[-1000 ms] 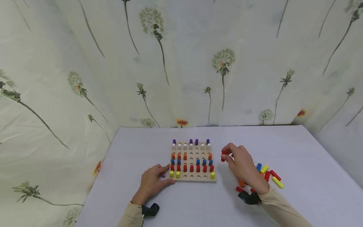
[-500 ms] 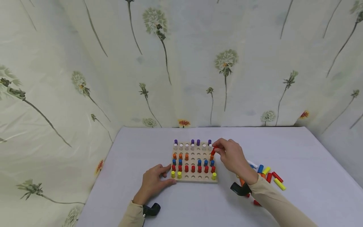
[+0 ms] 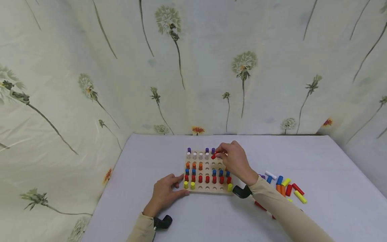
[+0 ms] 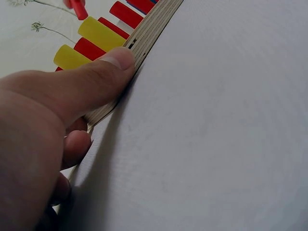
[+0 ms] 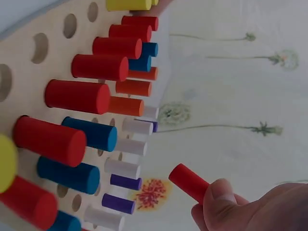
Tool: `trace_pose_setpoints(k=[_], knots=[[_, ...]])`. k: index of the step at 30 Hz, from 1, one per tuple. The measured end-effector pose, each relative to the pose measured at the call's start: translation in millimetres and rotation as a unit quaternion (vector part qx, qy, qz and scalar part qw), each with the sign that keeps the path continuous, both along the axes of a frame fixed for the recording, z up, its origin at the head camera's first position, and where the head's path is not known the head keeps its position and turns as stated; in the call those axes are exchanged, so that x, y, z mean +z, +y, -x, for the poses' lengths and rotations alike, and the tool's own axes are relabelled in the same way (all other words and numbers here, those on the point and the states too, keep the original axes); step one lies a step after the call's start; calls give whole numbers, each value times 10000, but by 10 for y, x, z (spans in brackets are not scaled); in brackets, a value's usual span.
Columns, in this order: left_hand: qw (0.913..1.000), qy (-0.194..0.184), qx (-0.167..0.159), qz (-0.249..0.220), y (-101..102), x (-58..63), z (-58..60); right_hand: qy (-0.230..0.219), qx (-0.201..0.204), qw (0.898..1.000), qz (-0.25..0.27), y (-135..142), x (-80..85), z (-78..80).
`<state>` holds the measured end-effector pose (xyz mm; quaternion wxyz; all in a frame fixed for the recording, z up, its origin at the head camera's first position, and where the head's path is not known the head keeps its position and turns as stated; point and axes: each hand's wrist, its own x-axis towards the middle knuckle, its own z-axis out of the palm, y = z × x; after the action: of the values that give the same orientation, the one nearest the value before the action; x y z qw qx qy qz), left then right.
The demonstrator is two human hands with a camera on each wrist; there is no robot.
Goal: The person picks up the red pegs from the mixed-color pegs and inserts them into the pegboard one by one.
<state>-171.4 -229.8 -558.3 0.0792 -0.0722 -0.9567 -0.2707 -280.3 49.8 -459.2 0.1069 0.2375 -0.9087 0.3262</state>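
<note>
A wooden pegboard (image 3: 211, 193) lies on the white table, with rows of upright yellow, red, blue, orange, white and purple pegs and some bare holes. My left hand (image 3: 163, 192) holds its front left corner; in the left wrist view the thumb (image 4: 113, 62) presses the board's edge beside two yellow pegs (image 4: 101, 32). Over the back rows, my right hand (image 3: 237, 162) pinches a red peg (image 3: 214, 156) between thumb and fingers. That peg is tilted and clear of the holes in the right wrist view. The right hand hides the board's back right corner.
To the right of the board lies a loose pile of pegs, including a white peg (image 3: 270, 175), a red peg (image 3: 298, 189) and a yellow peg (image 3: 300, 197), partly behind the right sleeve (image 3: 281, 205). A dandelion-patterned cloth (image 3: 205, 67) hangs behind the table.
My right hand has carried the red peg leftward, from beside the board's right edge to above its back rows. The left hand keeps its place at the corner.
</note>
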Motion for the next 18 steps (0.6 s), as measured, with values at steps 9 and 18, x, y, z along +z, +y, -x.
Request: trace_pose_setpoints(k=[9, 18], knots=[[10000, -87, -16, 14, -26, 21, 8, 90, 480, 9988, -7, -321, -64, 146], [9999, -102, -18, -38, -35, 2, 20, -73, 863, 9962, -109, -636, -85, 254]])
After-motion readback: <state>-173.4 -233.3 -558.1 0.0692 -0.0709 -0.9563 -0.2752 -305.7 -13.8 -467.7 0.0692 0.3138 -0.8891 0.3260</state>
